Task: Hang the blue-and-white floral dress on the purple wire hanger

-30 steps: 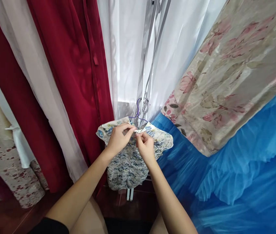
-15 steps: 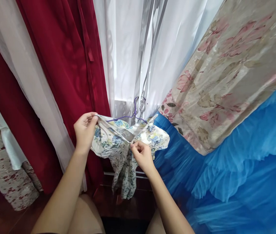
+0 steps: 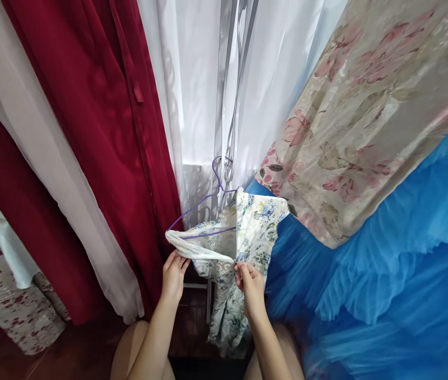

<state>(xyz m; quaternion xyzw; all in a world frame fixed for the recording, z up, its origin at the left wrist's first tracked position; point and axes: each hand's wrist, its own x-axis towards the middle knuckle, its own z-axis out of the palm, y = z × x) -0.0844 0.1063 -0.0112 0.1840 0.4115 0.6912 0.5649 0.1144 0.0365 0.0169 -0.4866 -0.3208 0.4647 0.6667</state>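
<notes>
Red cloth (image 3: 101,116) left, white cloth (image 3: 198,79) behind, blue tulle (image 3: 358,279) right. Floral garment (image 3: 261,221) at centre on purple hanger (image 3: 220,186). Versus 0.5 s ago: left hand (image 3: 173,274) lower, hanger's left arm bared. 2 hands pinch: left on white edge, right hand (image 3: 248,277) at neckline's low point. Dark floor (image 3: 190,330) below, between knees and cloth.

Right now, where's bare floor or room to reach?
Floor shows lower left, between red-flecked fabric and left leg. At left, a gap lies between the purple hanger and floral garment. Crowded: around left hand and right hand; lower right, blue tulle.
</notes>
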